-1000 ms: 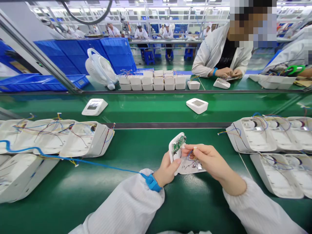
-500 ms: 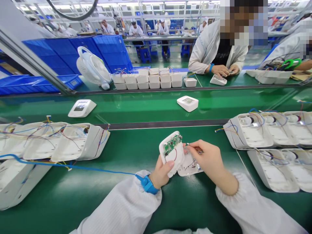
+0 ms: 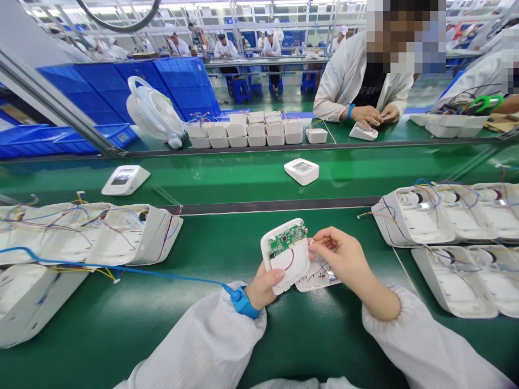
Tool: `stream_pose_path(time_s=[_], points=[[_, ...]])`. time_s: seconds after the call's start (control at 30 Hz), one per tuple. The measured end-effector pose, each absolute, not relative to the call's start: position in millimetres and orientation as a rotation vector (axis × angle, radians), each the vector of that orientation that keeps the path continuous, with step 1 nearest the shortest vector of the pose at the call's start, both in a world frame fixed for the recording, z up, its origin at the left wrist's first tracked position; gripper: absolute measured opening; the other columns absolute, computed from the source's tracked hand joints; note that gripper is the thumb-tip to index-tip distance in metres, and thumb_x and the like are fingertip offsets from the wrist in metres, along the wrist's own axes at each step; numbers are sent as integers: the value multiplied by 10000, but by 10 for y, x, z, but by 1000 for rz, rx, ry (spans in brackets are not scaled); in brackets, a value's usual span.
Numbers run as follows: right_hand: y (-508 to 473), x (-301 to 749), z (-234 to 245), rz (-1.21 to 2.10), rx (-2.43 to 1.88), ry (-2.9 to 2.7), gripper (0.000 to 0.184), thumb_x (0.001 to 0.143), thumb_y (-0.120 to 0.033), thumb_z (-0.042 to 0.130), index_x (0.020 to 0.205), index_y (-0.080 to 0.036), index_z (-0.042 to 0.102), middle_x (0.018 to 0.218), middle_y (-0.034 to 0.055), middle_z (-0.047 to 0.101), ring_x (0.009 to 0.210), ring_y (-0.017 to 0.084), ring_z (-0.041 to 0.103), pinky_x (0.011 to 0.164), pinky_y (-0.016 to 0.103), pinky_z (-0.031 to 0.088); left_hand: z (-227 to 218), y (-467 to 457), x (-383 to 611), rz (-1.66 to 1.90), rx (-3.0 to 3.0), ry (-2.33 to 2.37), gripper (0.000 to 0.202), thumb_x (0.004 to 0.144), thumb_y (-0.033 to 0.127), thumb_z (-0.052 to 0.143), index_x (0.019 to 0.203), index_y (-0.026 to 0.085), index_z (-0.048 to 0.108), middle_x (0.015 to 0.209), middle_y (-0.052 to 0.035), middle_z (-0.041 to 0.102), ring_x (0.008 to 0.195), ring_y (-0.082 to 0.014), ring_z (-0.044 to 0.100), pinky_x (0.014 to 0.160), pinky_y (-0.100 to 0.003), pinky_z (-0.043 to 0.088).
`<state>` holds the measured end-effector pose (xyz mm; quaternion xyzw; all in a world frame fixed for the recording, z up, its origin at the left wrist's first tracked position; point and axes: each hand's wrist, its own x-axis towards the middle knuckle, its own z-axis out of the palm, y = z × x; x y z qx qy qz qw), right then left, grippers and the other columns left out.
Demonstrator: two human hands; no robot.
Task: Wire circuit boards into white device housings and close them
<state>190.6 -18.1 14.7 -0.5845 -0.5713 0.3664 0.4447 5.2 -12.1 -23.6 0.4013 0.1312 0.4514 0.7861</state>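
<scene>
The left hand [image 3: 263, 285] clasps the white cover [image 3: 299, 265] at its lower left, thumb across the inner face, with the circuit board [image 3: 287, 239] above that thumb. The right hand [image 3: 343, 255], angled inward, pinches what looks like a small connector [image 3: 311, 242] beside the board; the lower shell [image 3: 314, 280] lies below that pinch.
</scene>
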Motion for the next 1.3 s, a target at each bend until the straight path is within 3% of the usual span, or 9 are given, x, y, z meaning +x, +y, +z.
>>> stream_pose_path(time_s=[0.17,0.57,0.77,0.9,1.0,1.13,1.3], points=[[-220,1905,227,954,-1458,-1634,170,857,-307,611,730,-205,659,707,-6,654,649,136,566,616,255,435,-275,-124,70,994,937,358,562,786,386,702,1287,147,616,1297,-143,633,1205,-360,573,1065,-486,418],[-250,1821,198,1201,-1329,-1394,220,770,-351,688,649,-177,627,617,-22,580,560,104,486,535,224,379,-449,-191,69,973,1160,522,584,809,491,692,1281,160,595,1176,-120,665,1047,-289,609,968,-425,458],[-278,1808,205,972,-1395,-1492,172,806,-315,659,689,-189,661,629,-12,625,593,130,557,571,240,433,-404,-149,74,921,1203,601,532,803,558,668,1118,129,661,1019,-97,670,952,-262,592,911,-404,474],[-290,1840,161,547,-1395,-1709,173,864,-272,646,706,-201,643,643,-9,627,621,146,576,613,272,447,-330,-138,69,883,1160,599,519,775,558,690,1054,121,675,938,-92,663,921,-261,588,863,-386,487],[-248,1914,116,213,-1300,-1763,131,847,-318,710,847,-201,654,787,33,660,751,190,624,685,315,500,-264,-143,62,854,1114,530,527,771,543,695,1084,119,673,952,-102,665,921,-259,595,868,-378,485],[-172,2028,89,159,-1076,-1947,457,882,-364,683,1296,-221,550,1250,120,608,1133,253,598,924,384,524,-242,-151,46,806,1118,479,561,770,514,702,1173,128,641,957,-98,665,889,-250,603,886,-390,472],[-172,2047,78,136,-1070,-2015,390,915,-354,642,1282,-240,575,1153,92,669,1017,236,654,865,371,547,-282,-139,26,771,1154,470,525,790,511,678,1145,124,647,909,-84,643,837,-232,583,845,-380,471]])
